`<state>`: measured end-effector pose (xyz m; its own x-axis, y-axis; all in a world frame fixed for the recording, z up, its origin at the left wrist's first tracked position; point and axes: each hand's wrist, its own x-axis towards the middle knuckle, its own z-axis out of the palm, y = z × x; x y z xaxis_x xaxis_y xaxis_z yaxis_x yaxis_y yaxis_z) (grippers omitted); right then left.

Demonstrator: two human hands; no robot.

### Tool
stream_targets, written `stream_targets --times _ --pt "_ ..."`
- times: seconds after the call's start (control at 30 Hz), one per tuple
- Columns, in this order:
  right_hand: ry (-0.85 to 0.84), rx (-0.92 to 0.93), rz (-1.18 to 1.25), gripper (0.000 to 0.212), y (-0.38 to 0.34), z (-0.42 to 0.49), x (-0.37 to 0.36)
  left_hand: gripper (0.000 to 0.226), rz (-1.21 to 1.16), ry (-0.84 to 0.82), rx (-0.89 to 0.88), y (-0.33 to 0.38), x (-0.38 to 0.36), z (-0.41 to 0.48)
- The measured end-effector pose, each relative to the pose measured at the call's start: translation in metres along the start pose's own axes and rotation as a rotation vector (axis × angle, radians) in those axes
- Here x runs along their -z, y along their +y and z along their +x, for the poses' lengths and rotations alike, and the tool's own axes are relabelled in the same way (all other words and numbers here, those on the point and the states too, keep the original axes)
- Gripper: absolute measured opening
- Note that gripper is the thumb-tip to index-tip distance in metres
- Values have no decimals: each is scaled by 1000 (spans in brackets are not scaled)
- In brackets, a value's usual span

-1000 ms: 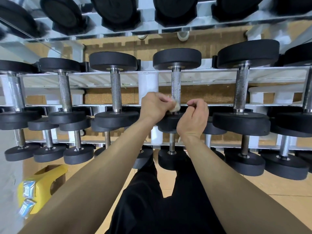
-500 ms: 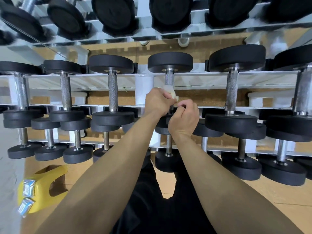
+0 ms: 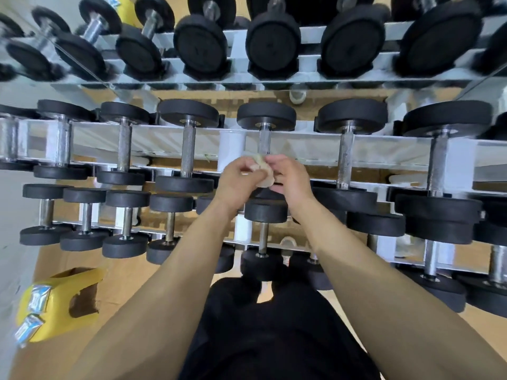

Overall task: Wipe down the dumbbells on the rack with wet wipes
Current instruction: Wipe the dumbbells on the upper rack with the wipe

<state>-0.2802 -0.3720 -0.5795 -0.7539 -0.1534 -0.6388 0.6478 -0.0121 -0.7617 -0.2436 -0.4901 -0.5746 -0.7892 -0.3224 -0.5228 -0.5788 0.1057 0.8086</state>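
While the white rack (image 3: 384, 153) carries its tiers of black weights, the action is dead centre on the middle-row dumbbell (image 3: 266, 116). It looks heavy and rigid, with rubber heads and a knurled steel handle, so it is best wiped where it sits. Just below that handle the left hand (image 3: 237, 182) and right hand (image 3: 292, 179) meet, fingers curled, both pinching the wet wipe (image 3: 263, 172) between them. Whether it touches the steel, I can't tell. The wipe is small, limp and crumpled, and likely slick, so take it by the edges and wrap it round the handle.
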Motion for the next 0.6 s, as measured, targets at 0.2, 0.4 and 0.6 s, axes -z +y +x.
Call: stream_targets --times 0.2,0.4,0.6 --pt "-84 107 -123 16 -11 -44 19 13 62 -86 -153 18 1 -32" --pt "50 218 -188 16 -19 -76 41 26 -294 -199 -125 23 -4 -59" --pt "94 226 -124 26 -19 -103 71 18 -348 -127 -67 29 -25 -78"
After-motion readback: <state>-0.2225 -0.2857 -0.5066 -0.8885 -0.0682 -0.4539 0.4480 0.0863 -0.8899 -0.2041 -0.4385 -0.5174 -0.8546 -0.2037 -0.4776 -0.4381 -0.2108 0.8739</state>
